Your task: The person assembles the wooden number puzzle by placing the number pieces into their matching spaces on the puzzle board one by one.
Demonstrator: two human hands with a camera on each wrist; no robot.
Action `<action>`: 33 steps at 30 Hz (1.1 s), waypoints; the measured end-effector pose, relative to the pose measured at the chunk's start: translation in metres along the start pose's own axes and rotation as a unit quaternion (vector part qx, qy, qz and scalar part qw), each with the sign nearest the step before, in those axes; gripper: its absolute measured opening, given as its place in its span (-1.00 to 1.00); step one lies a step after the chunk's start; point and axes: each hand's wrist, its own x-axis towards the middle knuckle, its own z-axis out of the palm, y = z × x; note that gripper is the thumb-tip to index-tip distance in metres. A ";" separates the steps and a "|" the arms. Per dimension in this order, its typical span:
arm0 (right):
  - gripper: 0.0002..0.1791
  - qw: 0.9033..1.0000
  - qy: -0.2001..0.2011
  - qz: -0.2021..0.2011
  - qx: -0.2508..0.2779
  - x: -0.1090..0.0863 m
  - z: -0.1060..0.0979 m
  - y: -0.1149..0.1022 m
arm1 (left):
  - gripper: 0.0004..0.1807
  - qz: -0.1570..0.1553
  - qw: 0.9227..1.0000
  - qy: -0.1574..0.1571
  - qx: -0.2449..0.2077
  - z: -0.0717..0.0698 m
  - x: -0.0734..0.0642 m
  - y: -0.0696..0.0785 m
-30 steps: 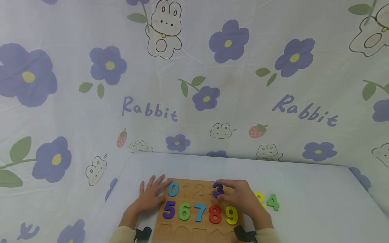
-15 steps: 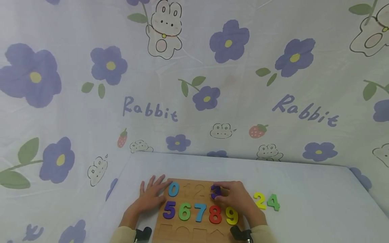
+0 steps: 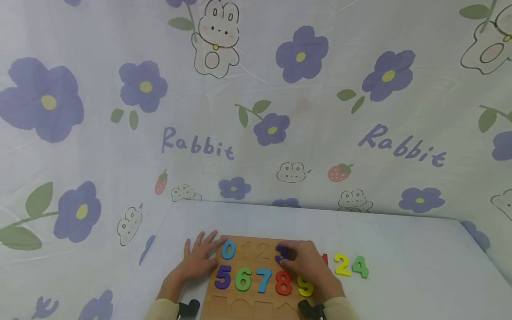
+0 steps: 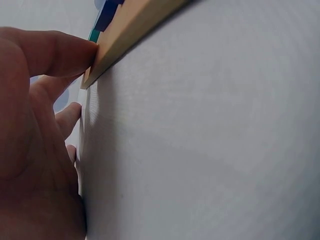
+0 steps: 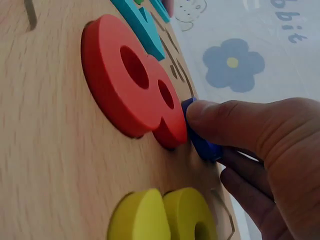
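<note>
A wooden number puzzle board [image 3: 258, 261] lies on the white table. My right hand [image 3: 310, 260] pinches the purple number 3 [image 3: 282, 253] between thumb and fingers, low over the board's upper right part. In the right wrist view the same 3 [image 5: 202, 142] shows dark blue, just beyond the red 8 [image 5: 130, 75]. My left hand [image 3: 198, 260] rests at the board's left edge with its fingers spread. Its thumb [image 4: 65, 54] touches the wooden side of the board in the left wrist view. A blue 0 [image 3: 228, 250] sits close to the left fingertips.
Numbers 5 [image 3: 222, 277], 6 [image 3: 242, 279], 7 [image 3: 263, 280] and 9 [image 3: 306, 285] sit in the middle row. Outlined recesses for 1 and 2 show in the top row. Right of the board lie a yellow 2 [image 3: 342, 265], a green 4 [image 3: 360, 267] and a partly hidden red piece [image 3: 325, 258].
My right hand has moved left with the purple 3, and the yellow 2 and a red piece now show beside it. The left hand has stayed in place.
</note>
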 end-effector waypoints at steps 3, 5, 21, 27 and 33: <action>-0.47 1.000 0.004 -0.002 -0.010 -0.001 0.001 -0.002 | -0.18 0.000 1.000 -0.001 0.000 0.001 0.000 0.001; -0.47 1.000 0.009 -0.008 -0.016 -0.001 0.002 -0.002 | -0.18 0.000 1.000 -0.001 -0.001 0.001 0.000 0.000; -0.45 0.998 0.060 -0.010 0.005 -0.028 -0.029 -0.001 | -0.18 0.001 1.000 -0.001 0.007 0.000 0.000 0.001; -0.42 0.998 0.065 -0.022 -0.017 -0.043 -0.054 0.005 | -0.19 -0.002 1.000 0.000 0.004 0.000 0.000 0.001; -0.39 0.997 0.064 -0.022 -0.048 -0.062 -0.079 0.018 | -0.18 0.000 1.000 0.000 0.008 0.000 0.001 0.000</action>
